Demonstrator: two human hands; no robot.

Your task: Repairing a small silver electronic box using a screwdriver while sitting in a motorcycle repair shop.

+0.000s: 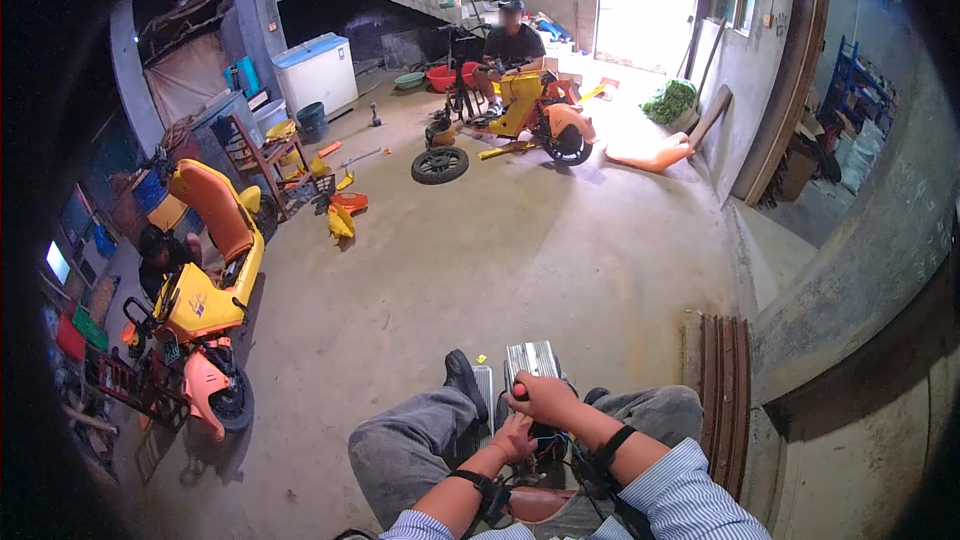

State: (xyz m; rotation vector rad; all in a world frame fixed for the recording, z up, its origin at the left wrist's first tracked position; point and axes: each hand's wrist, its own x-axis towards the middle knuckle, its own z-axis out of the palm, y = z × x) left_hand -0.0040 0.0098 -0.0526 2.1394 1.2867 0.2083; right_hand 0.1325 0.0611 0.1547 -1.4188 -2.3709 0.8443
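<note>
My right hand (548,402) is closed around a tool with a red handle (520,392); its working end is hidden below the fist. Just beneath it, my left hand (516,436) is bent with the fingers together, low over a dark assembly with thin coloured wires (548,440). What those fingers pinch is hidden. Beyond my hands lies a silver ribbed metal case (531,355), between my legs. A second, narrower ribbed metal piece (484,386) rests to its left, beside my dark shoe (462,380).
A partly stripped yellow scooter (525,100) stands at the back, a person (514,43) behind it. Another yellow scooter (205,300) stands left, with a person crouching beside it. A loose wheel (440,166) and orange panels (348,202) lie on the floor. Rusty metal bars (725,400) lie right.
</note>
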